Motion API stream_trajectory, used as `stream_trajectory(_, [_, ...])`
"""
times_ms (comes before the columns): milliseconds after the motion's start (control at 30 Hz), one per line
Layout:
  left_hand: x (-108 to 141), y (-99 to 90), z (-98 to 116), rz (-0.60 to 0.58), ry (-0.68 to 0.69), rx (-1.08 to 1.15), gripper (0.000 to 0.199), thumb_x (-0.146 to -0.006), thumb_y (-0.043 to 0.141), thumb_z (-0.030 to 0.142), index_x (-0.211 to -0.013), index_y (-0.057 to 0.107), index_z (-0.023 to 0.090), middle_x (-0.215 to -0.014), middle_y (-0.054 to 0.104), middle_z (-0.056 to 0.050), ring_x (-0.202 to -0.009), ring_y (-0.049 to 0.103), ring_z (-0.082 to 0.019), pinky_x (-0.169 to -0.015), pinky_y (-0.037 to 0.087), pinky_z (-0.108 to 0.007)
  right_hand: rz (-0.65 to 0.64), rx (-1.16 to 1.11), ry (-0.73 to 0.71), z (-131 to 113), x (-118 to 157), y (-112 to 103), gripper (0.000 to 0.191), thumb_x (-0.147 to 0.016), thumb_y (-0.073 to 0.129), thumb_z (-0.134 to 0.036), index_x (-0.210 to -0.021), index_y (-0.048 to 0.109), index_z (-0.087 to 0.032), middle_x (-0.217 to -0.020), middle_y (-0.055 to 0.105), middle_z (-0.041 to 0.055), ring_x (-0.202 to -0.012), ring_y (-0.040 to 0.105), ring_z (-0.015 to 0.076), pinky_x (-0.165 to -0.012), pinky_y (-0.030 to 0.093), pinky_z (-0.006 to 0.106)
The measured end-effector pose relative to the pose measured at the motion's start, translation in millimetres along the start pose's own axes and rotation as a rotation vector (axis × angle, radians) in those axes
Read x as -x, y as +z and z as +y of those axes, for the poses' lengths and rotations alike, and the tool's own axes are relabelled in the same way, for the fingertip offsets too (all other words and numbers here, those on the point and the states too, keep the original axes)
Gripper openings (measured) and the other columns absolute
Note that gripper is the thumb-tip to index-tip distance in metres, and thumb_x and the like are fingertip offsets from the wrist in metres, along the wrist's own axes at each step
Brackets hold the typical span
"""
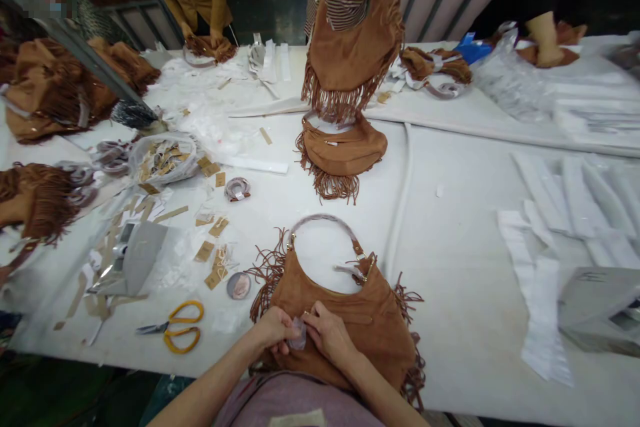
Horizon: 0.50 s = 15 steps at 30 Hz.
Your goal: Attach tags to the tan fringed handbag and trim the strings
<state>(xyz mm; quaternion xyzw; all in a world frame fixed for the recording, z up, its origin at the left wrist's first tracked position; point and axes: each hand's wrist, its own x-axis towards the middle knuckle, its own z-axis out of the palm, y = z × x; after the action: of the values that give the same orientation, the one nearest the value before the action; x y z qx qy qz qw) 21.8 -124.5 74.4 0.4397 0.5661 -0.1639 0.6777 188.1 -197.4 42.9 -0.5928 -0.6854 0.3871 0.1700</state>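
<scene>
A brown fringed handbag (345, 340) lies flat in front of me, its wrapped handle (323, 219) curving away from me. Over its front, my left hand (276, 328) pinches a small clear plastic bag (298, 335). My right hand (327, 332) is closed just beside it, thumb and fingertips together; whatever they grip is too small to make out. To the left lie yellow-handled scissors (184, 330), a round disc (239, 285) and several brown card tags (216, 277). Beyond the handle sits a second fringed brown bag (345, 147).
A grey box (137, 257) stands among paper strips on the left, near a plastic bag of tags (165, 157) and a coiled strap (237, 189). White strips (543, 293) and another grey box (600, 307) lie right. Across the table, a person holds up a fringed bag (353, 57); other people work nearby.
</scene>
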Motion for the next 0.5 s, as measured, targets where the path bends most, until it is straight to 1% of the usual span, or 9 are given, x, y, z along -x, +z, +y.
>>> stream_trajectory(100, [-1.7, -2.2, 2.6, -0.020, -0.039, -0.057, 0.042, -0.055, 0.072, 0.053, -0.057, 0.056, 0.014, -0.035, 0.050, 0.004, -0.029, 0.038, -0.006, -0.037, 0.026, -0.018, -0.030, 0.126, -0.074, 2.1, 0.0, 3.5, 0.021, -0.091, 0.041, -0.026, -0.094, 0.062, -0.024, -0.087, 0.052, 0.0017, -0.073, 0.048, 0.0127, -0.059, 0.033, 0.023])
stream_trajectory(200, [-1.8, -5.7, 3.7, -0.021, -0.061, -0.076, 0.044, -0.053, 0.073, 0.055, -0.056, 0.057, 0.014, -0.036, 0.051, 0.003, -0.030, 0.038, -0.006, -0.037, 0.026, -0.019, -0.047, 0.186, -0.117, 5.5, -3.2, 4.2, 0.018, -0.090, 0.044, -0.026, -0.097, 0.060, -0.025, -0.090, 0.053, 0.0016, -0.075, 0.048, 0.0138, -0.058, 0.032, 0.023])
stream_trajectory(267, [0.0, -8.8, 5.9, -0.035, -0.061, -0.084, 0.045, -0.054, 0.072, 0.056, -0.056, 0.057, 0.014, -0.037, 0.052, 0.003, -0.031, 0.039, -0.006, -0.037, 0.026, -0.019, -0.042, 0.161, -0.116, 8.2, -6.8, 3.3, 0.019, -0.091, 0.041, -0.024, -0.101, 0.058, -0.025, -0.092, 0.052, 0.0018, -0.077, 0.049, 0.0137, -0.059, 0.033, 0.023])
stream_trajectory(400, [3.9, -14.2, 13.1, -0.041, -0.059, -0.135, 0.040, -0.057, 0.071, 0.051, -0.053, 0.056, 0.014, -0.040, 0.055, 0.001, -0.033, 0.041, -0.007, -0.039, 0.028, -0.020, -0.002, 0.060, 0.014, 11.5, -11.3, -1.8, 0.030, -0.096, 0.026, -0.027, -0.096, 0.056, -0.022, -0.090, 0.049, 0.0014, -0.074, 0.050, 0.0113, -0.062, 0.036, 0.022])
stream_trajectory(433, [4.3, -15.6, 14.6, -0.036, -0.067, -0.151, 0.038, -0.057, 0.071, 0.048, -0.052, 0.056, 0.014, -0.040, 0.054, 0.001, -0.033, 0.040, -0.007, -0.039, 0.028, -0.020, -0.006, 0.032, 0.021, 11.4, -11.2, -3.8, 0.031, -0.096, 0.025, -0.028, -0.096, 0.056, -0.023, -0.091, 0.048, 0.0012, -0.075, 0.050, 0.0111, -0.063, 0.037, 0.022])
stream_trajectory(500, [4.3, -19.4, 16.4, -0.041, -0.079, -0.169, 0.036, -0.058, 0.070, 0.045, -0.050, 0.054, 0.014, -0.039, 0.053, 0.001, -0.032, 0.039, -0.007, -0.038, 0.028, -0.021, -0.039, -0.002, -0.024, 10.6, -9.9, -8.5, 0.027, -0.095, 0.030, -0.029, -0.105, 0.055, -0.026, -0.097, 0.047, 0.0013, -0.080, 0.050, 0.0115, -0.067, 0.038, 0.022])
